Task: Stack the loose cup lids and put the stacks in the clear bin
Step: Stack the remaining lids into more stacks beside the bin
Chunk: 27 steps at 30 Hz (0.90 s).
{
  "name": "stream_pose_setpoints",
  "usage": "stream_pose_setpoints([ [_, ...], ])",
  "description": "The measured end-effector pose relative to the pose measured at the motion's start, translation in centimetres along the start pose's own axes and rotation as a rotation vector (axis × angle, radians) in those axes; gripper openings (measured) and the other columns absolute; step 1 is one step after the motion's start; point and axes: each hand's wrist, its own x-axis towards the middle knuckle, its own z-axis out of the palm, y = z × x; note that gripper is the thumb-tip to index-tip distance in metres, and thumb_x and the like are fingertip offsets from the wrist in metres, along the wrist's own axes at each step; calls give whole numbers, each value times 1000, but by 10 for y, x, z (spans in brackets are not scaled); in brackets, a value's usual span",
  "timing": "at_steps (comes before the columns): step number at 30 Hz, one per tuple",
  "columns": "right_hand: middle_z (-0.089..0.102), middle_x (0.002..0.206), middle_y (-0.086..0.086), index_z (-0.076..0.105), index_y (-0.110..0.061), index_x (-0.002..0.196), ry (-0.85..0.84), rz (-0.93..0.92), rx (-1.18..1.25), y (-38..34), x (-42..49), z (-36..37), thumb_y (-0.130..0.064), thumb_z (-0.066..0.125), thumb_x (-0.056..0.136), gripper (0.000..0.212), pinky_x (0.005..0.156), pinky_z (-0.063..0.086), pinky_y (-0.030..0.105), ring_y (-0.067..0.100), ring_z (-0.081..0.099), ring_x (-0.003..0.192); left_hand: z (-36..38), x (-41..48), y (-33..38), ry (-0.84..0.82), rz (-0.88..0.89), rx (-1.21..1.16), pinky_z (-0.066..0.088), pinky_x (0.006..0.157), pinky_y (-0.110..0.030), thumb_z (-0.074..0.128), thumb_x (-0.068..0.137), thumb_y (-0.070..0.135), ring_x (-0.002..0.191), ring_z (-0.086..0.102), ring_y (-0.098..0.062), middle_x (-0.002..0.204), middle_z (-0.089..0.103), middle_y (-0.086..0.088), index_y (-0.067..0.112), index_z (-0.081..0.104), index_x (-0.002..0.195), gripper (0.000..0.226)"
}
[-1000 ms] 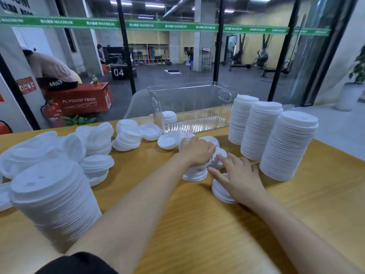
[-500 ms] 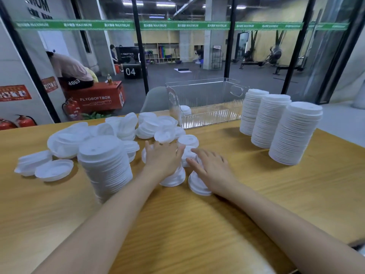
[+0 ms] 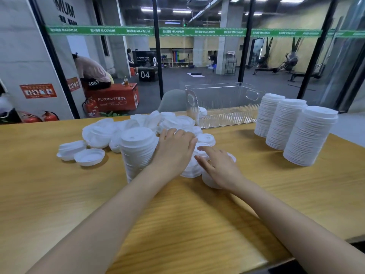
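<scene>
White cup lids lie loose in a heap (image 3: pixel 122 125) at the middle back of the wooden table (image 3: pixel 197 224). My left hand (image 3: pixel 175 149) rests palm down on a short lid stack (image 3: pixel 190 172), its fingers laid over the top. My right hand (image 3: pixel 219 167) lies beside it with spread fingers pressing on a few flat lids (image 3: pixel 209 180). A tall lid stack (image 3: pixel 138 153) stands against my left wrist. The clear bin (image 3: pixel 225 89) stands behind the hands with one lid (image 3: pixel 203 111) inside it.
Three tall lid stacks (image 3: pixel 310 137) stand in a row at the right, next to the bin. An upturned lid (image 3: pixel 88 157) and a short stack (image 3: pixel 70 150) lie at the left. A glass wall runs behind the table. A grey chair back (image 3: pixel 171 99) shows past the far edge.
My head has pulled back and turned, so more of the table shows. My left hand has gone from curled to flatter on the short stack. My right hand stays on the flat lids.
</scene>
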Motion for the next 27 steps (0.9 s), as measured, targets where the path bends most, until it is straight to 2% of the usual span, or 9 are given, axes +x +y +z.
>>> stream_pose_setpoints([
  [3,52,140,-6,47,-27,142,-18,-20,-32,-6,-2,4,-58,34,100,54,102,31,38,23,40,129,-12,-11,-1,49,91,7,29,108,-40,0,91,45,113,53,-25,113,65,-1,17,64,114,73],
  [6,55,133,-6,49,-29,140,-5,-16,-30,-12,-1,9,-57,43,98,51,99,32,37,23,42,127,-26,-21,-3,130,169,16,34,109,-46,16,96,39,107,58,-29,104,67,-5,14,68,106,59],
  [9,52,139,-6,47,-29,142,21,-16,-57,-15,2,14,-49,51,98,48,104,32,39,24,40,131,-38,-29,-9,267,226,33,39,104,-49,33,97,32,98,61,-31,96,68,-6,12,70,99,42],
  [14,43,150,-7,41,-32,145,3,-17,-112,-28,7,16,-58,57,91,62,109,31,42,25,31,138,-54,-49,-36,431,196,38,34,101,-45,45,94,32,112,57,-30,116,66,-3,15,68,111,32],
  [19,39,151,-7,36,-35,148,-24,-30,-184,-39,12,12,-64,60,85,73,108,27,43,24,28,139,-57,-66,-72,487,87,-57,35,101,-44,47,96,36,123,48,-28,134,56,-6,15,57,125,37],
  [23,46,146,-7,35,-36,148,-56,-25,-227,-41,22,10,-62,64,82,77,105,31,43,26,36,132,-52,-74,-90,428,55,-122,32,97,-38,43,96,37,118,50,-27,131,57,-5,14,58,122,38],
  [27,48,142,-2,32,-37,149,-120,1,-214,-41,29,6,-62,67,80,82,103,36,45,30,38,131,-44,-77,-94,405,125,-147,34,97,-41,45,97,31,116,54,-28,125,61,-4,14,63,117,32],
])
